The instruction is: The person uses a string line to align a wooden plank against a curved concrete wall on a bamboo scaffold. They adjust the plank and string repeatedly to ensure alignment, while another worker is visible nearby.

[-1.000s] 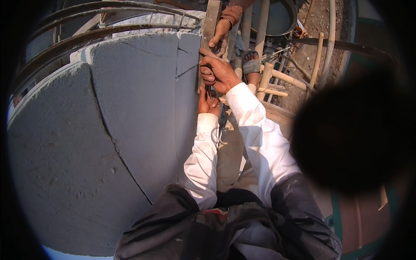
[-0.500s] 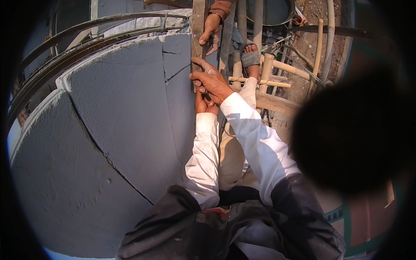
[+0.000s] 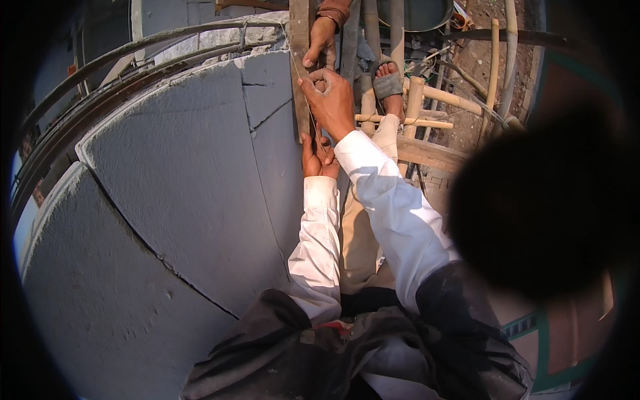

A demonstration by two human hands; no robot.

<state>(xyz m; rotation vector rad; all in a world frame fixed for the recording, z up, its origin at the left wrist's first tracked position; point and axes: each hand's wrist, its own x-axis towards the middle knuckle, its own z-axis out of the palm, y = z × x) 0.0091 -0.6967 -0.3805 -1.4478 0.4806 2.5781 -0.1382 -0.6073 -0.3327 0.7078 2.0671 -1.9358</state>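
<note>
An upright wooden board (image 3: 299,33) with a thin string (image 3: 291,55) along it stands beside a grey slab wall (image 3: 180,167). My right hand (image 3: 331,105) pinches the string partway down the board, thumb and forefinger curled together. Below it my left hand (image 3: 319,157) is closed on the string at the board's lower part, its fingertips partly shadowed. A co-worker's hand (image 3: 321,41) rests at the board's upper part, above my right hand.
Curved metal bars (image 3: 133,52) run along the slab's top. At right are bamboo poles (image 3: 448,101), a timber plank (image 3: 430,155), a co-worker's sandalled foot (image 3: 390,87), a large round basin (image 3: 419,19) and rubble-strewn ground (image 3: 473,57). A dark blurred shape covers the right side.
My right hand's fingers have lifted and drawn into a tighter pinch, showing more string below. The view has shifted, moving the board and co-worker's hand left and up in the picture.
</note>
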